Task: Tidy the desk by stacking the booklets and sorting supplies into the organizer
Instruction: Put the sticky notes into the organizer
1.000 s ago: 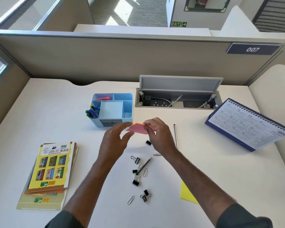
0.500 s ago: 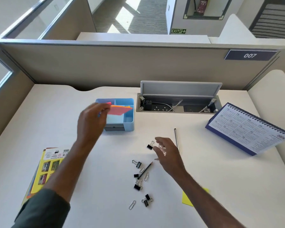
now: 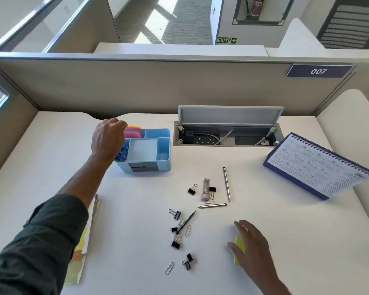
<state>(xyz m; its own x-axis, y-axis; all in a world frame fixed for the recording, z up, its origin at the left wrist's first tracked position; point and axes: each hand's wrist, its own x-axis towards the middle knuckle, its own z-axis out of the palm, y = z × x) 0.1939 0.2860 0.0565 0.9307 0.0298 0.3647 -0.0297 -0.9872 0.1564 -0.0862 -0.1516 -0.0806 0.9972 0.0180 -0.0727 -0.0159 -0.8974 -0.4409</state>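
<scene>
A dark blue plate (image 3: 318,71) on the partition behind the counter's far right corner reads "007". A green sign (image 3: 226,40) low on the white wall beyond reads "EXIT" with an arrow. The desk calendar (image 3: 320,167) at the counter's right edge shows "2026"; its smaller print is illegible.

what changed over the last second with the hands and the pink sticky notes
The left hand took the pink sticky notes from the right hand and carried them away and left into the back-left compartment of the blue organizer, where it now pinches their top edge. The right hand let go, drew back toward the person and now rests open over the yellow sticky notes. The binder clips, pencils and calendar stayed where they were.
</scene>
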